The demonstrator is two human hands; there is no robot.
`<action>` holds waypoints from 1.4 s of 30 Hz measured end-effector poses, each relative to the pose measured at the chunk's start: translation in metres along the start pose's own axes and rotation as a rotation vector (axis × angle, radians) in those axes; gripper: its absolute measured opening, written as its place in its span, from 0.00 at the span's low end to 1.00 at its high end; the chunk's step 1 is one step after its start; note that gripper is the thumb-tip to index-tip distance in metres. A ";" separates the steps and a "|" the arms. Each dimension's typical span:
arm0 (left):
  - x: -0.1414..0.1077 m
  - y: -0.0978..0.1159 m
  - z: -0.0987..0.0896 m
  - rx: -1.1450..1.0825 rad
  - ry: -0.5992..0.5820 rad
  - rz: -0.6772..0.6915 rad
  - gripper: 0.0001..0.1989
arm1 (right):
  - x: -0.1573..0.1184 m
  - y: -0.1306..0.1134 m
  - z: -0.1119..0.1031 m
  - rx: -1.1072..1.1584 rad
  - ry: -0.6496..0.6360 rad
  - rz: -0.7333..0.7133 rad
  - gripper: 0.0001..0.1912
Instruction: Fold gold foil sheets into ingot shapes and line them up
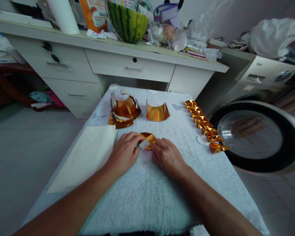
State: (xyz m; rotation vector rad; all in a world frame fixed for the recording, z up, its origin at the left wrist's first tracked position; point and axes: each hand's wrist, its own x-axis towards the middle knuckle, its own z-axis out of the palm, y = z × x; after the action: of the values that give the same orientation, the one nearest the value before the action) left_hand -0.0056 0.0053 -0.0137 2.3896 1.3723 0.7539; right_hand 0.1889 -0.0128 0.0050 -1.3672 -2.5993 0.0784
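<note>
A partly folded piece of gold foil paper (151,138), its pale back showing on one flap, lies between my hands over the cloth-covered table. My left hand (125,149) pinches its left end. At its right end, the fingers of my right hand (167,155) are closed on the paper. Just beyond them, a single curled gold foil sheet (158,112) stands on the cloth. A pile of curled gold foil sheets (125,108) sits to its left. Several folded gold foil pieces (203,124) form a row along the table's right side.
White paper (86,157) lies on the table's left side. Behind the table is a white desk (108,65) bearing half a watermelon (127,23), a white roll (63,16) and plastic bags. A washing machine's open round door (250,132) stands close at the right.
</note>
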 end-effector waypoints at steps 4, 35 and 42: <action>0.003 0.002 -0.001 0.056 0.030 0.033 0.13 | -0.001 0.002 -0.001 0.013 0.016 0.000 0.08; -0.006 0.012 -0.002 0.206 -0.038 0.205 0.08 | -0.003 0.011 -0.005 0.180 0.033 0.076 0.11; -0.007 0.012 -0.004 0.265 -0.041 0.238 0.08 | -0.005 0.014 -0.006 0.202 0.000 0.082 0.08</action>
State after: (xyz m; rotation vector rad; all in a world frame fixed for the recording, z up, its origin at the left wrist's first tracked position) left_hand -0.0023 -0.0072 -0.0064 2.7958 1.2538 0.6064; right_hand 0.2045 -0.0090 0.0083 -1.3991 -2.4559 0.3434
